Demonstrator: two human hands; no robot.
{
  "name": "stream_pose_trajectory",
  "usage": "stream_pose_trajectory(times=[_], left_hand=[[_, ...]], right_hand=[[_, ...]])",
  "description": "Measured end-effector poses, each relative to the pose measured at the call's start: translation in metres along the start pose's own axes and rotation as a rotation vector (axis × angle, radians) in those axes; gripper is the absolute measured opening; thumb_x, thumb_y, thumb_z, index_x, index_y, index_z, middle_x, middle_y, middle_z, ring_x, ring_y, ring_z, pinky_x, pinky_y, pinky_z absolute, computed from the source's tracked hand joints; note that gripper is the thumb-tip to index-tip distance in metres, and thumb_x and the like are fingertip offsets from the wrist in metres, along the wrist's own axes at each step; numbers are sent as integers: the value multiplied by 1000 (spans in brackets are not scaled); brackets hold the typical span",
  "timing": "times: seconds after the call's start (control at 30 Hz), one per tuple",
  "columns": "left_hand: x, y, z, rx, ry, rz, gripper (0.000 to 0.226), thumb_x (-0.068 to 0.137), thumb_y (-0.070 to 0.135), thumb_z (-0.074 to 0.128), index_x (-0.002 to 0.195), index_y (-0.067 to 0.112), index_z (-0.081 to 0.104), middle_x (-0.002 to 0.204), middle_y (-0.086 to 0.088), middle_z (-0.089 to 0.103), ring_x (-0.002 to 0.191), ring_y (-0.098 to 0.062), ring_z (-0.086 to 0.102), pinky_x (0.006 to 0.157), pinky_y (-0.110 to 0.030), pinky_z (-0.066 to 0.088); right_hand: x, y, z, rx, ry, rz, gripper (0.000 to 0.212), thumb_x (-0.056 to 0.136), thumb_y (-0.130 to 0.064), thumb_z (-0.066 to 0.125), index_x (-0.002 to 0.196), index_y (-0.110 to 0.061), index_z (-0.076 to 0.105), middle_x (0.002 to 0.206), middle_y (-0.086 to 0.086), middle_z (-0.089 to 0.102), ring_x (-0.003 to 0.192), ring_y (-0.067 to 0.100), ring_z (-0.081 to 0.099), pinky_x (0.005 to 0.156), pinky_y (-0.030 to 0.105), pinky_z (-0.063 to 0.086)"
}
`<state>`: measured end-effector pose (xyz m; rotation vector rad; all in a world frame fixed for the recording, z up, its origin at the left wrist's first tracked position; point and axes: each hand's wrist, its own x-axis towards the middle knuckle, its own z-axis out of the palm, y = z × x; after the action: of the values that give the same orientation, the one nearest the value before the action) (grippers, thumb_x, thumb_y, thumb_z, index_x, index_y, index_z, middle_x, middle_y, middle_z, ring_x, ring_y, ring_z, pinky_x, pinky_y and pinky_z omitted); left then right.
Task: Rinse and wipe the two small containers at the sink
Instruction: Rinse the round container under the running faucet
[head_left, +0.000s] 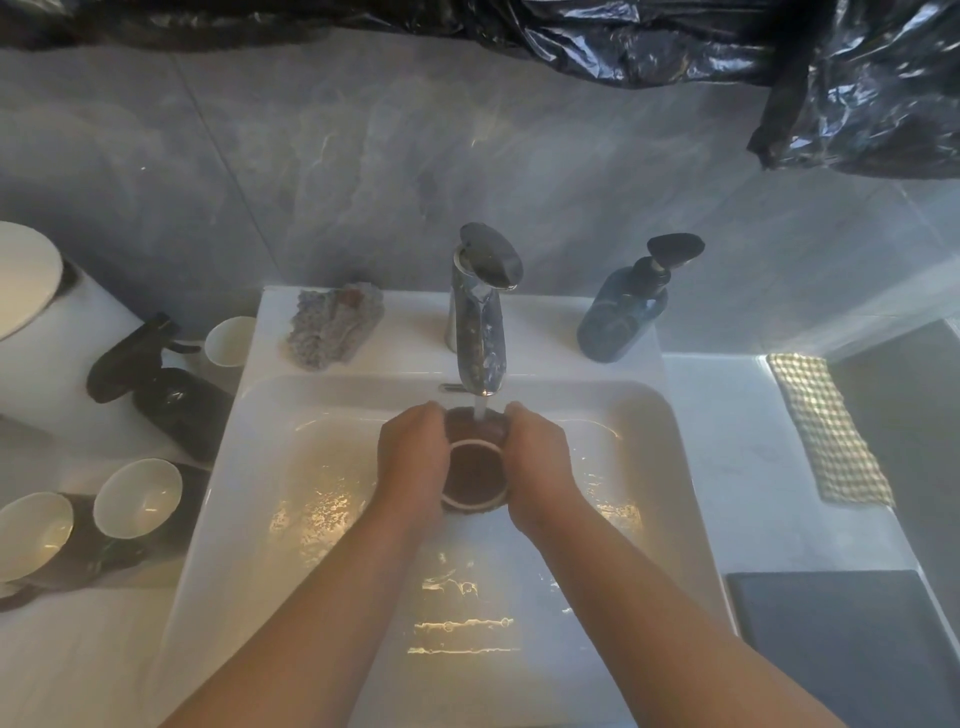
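Item: dark container (474, 475), pale rim, under tap (480, 332) stream over sink (670, 467). Left hand (413, 460), right hand (540, 462) cup sides. Probably ceramic: rigid, wet-slippery, breakable; grip walls.

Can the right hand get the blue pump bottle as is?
Probably not yet: the right hand grips the dark cup under the faucet. The path to the pump bottle looks free once it lets go.
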<state>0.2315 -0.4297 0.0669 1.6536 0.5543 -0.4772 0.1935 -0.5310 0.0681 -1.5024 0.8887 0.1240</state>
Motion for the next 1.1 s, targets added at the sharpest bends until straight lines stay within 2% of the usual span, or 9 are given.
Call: stream_pose_trajectory(times=[0.13, 0.2, 0.37, 0.47, 0.63, 0.77, 0.9, 1.0, 1.1], left_hand=[[6, 0, -4, -185, -80, -190, 34, 87, 26, 57, 56, 17, 70, 73, -13, 73, 68, -32, 70, 63, -46, 59], [6, -1, -6, -286, -139, -241, 34, 94, 28, 56, 69, 15, 75, 83, -15, 75, 72, -30, 71, 75, -45, 59], [1, 0, -8, -372, -296, -295, 32, 95, 36, 56, 95, 12, 76, 104, -17, 77, 88, -34, 72, 98, -55, 50], [-3, 2, -7, -397, -319, -342, 33, 101, 31, 52, 92, 7, 74, 92, -18, 78, 84, -34, 72, 106, -60, 43], [-3, 4, -4, -535, -377, -424, 46, 107, 27, 39, 92, -5, 69, 84, -24, 76, 64, -37, 75, 63, -52, 62], [-2, 2, -2, -523, -339, -268, 46, 103, 18, 44, 78, 2, 79, 92, -23, 75, 73, -35, 75, 72, -57, 61], [-10, 3, -4, -449, -299, -10, 28, 94, 30, 55, 102, 11, 74, 112, -25, 71, 100, -35, 69, 102, -63, 46], [-11, -1, -4, -289, -263, 187, 21, 84, 42, 58, 93, 29, 72, 107, -9, 72, 99, -24, 68, 92, -46, 52], [-10, 4, -5, -106, -152, 249, 23, 96, 39, 49, 80, 30, 64, 91, 2, 66, 90, -19, 62, 76, -34, 46]], right_hand=[[4, -4, -6, 114, -41, 109, 29, 103, -18, 42, 79, -12, 56, 77, 8, 60, 71, 22, 62, 71, 32, 56], [4, -8, -10, 210, -79, 158, 29, 102, -17, 44, 81, -9, 61, 77, 10, 66, 75, 26, 66, 74, 37, 54], [4, 7, -15, 100, -128, -165, 38, 95, -32, 43, 112, -13, 71, 114, 10, 71, 109, 28, 67, 96, 44, 55], [2, 19, -20, 24, -276, -279, 49, 94, -43, 39, 129, -18, 62, 123, 5, 68, 116, 23, 64, 101, 38, 52], [4, 17, -31, -80, -378, -321, 53, 83, -33, 52, 135, -25, 49, 129, 0, 62, 120, 16, 58, 94, 20, 47], [4, 14, -27, -111, -283, -346, 58, 82, -47, 53, 135, -23, 50, 124, 0, 64, 116, 19, 62, 100, 37, 51], [13, 8, -16, -22, -235, -171, 64, 84, -60, 50, 130, -16, 54, 120, 10, 67, 110, 28, 67, 99, 50, 54], [20, 6, -14, 54, -260, 10, 64, 100, -59, 30, 128, -11, 62, 120, 19, 70, 111, 32, 68, 84, 38, 59], [21, 10, -19, -40, -341, 67, 73, 99, -66, 15, 132, -21, 62, 122, 13, 71, 114, 28, 67, 95, 39, 55]])
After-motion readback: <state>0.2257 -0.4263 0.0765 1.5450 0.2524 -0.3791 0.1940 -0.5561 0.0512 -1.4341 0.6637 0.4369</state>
